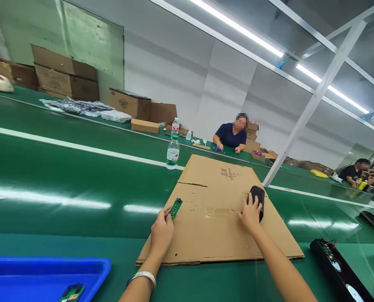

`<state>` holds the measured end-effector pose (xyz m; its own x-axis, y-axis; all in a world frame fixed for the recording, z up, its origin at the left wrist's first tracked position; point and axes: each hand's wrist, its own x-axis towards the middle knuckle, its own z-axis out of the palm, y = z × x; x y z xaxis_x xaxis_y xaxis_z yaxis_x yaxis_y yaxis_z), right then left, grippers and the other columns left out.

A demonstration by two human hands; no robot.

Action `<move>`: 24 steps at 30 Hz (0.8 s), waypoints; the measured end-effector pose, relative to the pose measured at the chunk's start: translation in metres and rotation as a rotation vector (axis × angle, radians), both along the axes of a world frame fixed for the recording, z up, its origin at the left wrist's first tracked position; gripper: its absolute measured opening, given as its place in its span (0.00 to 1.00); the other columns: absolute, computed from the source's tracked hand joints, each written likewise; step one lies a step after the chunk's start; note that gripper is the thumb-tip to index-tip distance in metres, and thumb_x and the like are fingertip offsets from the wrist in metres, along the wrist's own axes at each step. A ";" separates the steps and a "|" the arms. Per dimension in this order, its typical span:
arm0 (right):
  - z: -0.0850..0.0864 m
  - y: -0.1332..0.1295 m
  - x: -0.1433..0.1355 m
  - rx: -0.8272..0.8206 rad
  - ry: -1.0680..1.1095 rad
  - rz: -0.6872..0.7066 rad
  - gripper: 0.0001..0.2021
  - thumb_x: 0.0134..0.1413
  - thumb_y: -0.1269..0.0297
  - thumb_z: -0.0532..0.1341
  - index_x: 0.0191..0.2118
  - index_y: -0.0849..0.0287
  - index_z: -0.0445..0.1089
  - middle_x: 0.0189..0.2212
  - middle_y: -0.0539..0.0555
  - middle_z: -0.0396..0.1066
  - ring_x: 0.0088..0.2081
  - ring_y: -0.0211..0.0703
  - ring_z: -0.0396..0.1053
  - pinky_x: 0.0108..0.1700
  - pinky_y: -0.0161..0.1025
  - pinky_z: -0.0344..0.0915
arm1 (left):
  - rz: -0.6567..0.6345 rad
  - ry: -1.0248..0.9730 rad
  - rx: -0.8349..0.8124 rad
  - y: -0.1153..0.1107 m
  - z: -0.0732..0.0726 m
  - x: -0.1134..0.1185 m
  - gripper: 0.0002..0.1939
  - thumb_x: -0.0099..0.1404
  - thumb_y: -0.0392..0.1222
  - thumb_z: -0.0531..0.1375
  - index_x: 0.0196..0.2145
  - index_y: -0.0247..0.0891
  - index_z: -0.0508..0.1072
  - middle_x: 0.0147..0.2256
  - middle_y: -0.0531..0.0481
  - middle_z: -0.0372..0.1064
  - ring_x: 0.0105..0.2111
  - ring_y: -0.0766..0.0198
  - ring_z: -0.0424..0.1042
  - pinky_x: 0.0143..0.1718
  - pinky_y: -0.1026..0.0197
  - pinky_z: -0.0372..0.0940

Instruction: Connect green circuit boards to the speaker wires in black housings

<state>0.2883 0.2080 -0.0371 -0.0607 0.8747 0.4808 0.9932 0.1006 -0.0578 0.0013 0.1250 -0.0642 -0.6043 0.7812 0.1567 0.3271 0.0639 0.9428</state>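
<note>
My left hand [162,230] holds a small green circuit board [175,209] between thumb and fingers, over the left edge of a flat cardboard sheet [218,235]. Toward the sheet's right side, my right hand [251,213] rests on a black oblong object [258,193], its fingers spread across the near face. Whether the fingers grip that object or only touch it is hard to tell. Handwriting and a strip of clear tape show on the cardboard.
A blue tray [94,268] with another circuit board [72,292] is at the lower left. A water bottle [172,154] stands behind the cardboard. A long black housing [341,268] lies at the right. A white post [312,109] rises behind; two people sit farther back.
</note>
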 end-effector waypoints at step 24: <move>0.003 0.002 0.063 -0.019 0.585 -0.331 0.34 0.36 0.54 0.62 0.53 0.58 0.57 0.51 0.72 0.52 0.49 0.67 0.54 0.40 0.67 0.49 | -0.021 -0.038 0.024 0.000 0.005 0.002 0.12 0.57 0.31 0.47 0.38 0.37 0.66 0.38 0.41 0.72 0.37 0.55 0.72 0.36 0.57 0.65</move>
<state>0.3509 0.2097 -0.0339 0.4781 0.8110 0.3374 0.7760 -0.2101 -0.5947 0.0033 0.1245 -0.0595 -0.5936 0.7901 0.1525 0.2918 0.0347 0.9558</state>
